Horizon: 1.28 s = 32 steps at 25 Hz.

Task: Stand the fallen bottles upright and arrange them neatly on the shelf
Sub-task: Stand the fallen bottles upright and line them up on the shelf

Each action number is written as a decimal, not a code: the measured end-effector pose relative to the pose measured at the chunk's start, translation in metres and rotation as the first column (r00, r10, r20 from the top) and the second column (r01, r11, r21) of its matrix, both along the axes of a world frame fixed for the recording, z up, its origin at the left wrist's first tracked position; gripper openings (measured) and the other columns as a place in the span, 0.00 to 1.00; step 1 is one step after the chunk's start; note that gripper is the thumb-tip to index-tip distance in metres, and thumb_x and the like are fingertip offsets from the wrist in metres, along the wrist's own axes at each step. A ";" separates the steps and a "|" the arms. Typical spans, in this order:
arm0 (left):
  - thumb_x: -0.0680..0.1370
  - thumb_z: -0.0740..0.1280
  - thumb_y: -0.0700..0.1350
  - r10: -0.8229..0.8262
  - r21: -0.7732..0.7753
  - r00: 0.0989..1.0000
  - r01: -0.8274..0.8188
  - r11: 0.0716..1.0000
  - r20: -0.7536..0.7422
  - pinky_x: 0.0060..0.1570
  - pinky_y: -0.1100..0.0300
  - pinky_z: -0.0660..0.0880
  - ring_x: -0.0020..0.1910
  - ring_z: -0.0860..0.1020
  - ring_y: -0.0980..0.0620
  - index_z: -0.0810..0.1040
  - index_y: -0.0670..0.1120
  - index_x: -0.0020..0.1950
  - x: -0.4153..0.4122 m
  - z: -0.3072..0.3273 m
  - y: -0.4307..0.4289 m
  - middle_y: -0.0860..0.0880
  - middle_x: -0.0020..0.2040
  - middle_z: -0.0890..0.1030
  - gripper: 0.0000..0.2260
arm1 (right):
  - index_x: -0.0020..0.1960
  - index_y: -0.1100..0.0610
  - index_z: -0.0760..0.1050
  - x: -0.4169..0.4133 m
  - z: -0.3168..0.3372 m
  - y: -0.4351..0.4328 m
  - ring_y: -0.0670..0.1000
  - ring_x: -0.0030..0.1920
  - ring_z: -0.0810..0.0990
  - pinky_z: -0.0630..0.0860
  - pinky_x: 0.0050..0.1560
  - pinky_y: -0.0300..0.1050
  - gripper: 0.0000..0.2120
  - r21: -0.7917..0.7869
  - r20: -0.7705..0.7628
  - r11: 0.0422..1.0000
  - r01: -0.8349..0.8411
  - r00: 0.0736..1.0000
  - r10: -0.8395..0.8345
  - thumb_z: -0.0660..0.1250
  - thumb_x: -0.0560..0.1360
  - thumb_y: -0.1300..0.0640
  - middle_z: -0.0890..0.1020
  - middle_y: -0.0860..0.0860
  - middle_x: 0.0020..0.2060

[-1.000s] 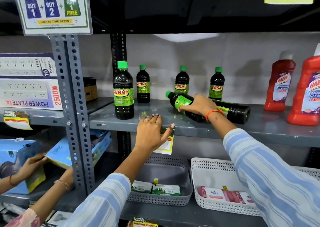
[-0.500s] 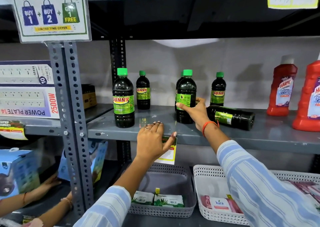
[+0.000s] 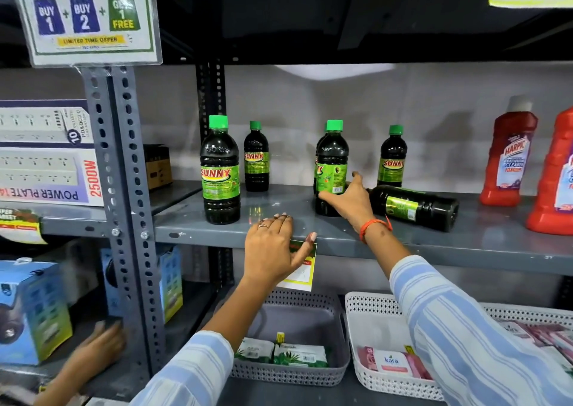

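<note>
1. Nearest, on the lower shelf, stand a grey basket (image 3: pixel 338 337) with green packets and, to its right, a white basket (image 3: pixel 356 319) with pink packets.
2. The left hand (image 3: pixel 274 250) lies flat on the front edge of the grey shelf (image 3: pixel 434 244). Its fingers are stretched and close together, the thumb spread to the right over a yellow price tag (image 3: pixel 305 270). It holds nothing.
3. The right hand (image 3: pixel 350 201) reaches onto the shelf with an orange thread at the wrist. It is open, the thumb and fingers spread around the lower part of an upright bottle (image 3: pixel 331 170). The fingertips touch the bottle's base and label, but the hand does not close around it.
4. This bottle stands near the front edge of the shelf, about in the middle. A second bottle is partly hidden directly behind it.
5. Just right of the hand, one fallen bottle (image 3: pixel 414 207) lies on its side, its base pointing to the right.
6. At the left end, near the front edge, stands another upright bottle (image 3: pixel 220 173).
7. Toward the back edge stand two smaller-looking bottles, one on the left (image 3: pixel 256 160) and one on the right (image 3: pixel 392 159).
8. At the right end stand two red cleaner bottles (image 3: pixel 508 154).
</note>
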<state>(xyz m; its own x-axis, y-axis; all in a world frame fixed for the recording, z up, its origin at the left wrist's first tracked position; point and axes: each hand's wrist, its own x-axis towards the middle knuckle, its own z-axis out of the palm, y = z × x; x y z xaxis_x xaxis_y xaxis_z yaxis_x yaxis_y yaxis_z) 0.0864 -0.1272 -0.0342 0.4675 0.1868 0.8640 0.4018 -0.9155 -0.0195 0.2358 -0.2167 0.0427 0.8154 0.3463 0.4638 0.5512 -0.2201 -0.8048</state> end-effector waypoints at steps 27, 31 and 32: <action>0.76 0.53 0.61 0.009 -0.041 1.000 -0.010 0.999 -0.028 0.45 0.54 0.76 0.45 0.82 0.44 0.82 0.40 0.50 -0.001 0.002 -0.005 0.43 0.47 0.85 0.28 | 0.52 0.56 0.77 -0.006 0.000 -0.019 0.54 0.51 0.80 0.76 0.57 0.46 0.15 0.062 -0.159 0.936 -0.345 0.923 0.351 0.74 0.67 0.65 0.83 0.56 0.49; 0.76 0.53 0.61 0.003 -0.043 0.999 -0.005 0.999 -0.042 0.47 0.54 0.76 0.47 0.82 0.43 0.82 0.39 0.51 -0.002 0.001 -0.004 0.42 0.48 0.85 0.29 | 0.46 0.53 0.78 -0.021 0.000 -0.036 0.57 0.54 0.81 0.76 0.61 0.50 0.12 0.070 -0.179 0.899 -0.431 0.881 0.437 0.72 0.68 0.68 0.83 0.57 0.49; 0.76 0.53 0.62 0.002 -0.044 0.999 -0.004 0.999 -0.044 0.47 0.53 0.76 0.47 0.82 0.43 0.82 0.39 0.51 -0.001 0.001 -0.004 0.42 0.49 0.85 0.30 | 0.44 0.53 0.78 -0.025 0.001 -0.039 0.58 0.54 0.81 0.76 0.62 0.53 0.12 0.071 -0.188 0.892 -0.446 0.872 0.451 0.72 0.68 0.68 0.83 0.57 0.47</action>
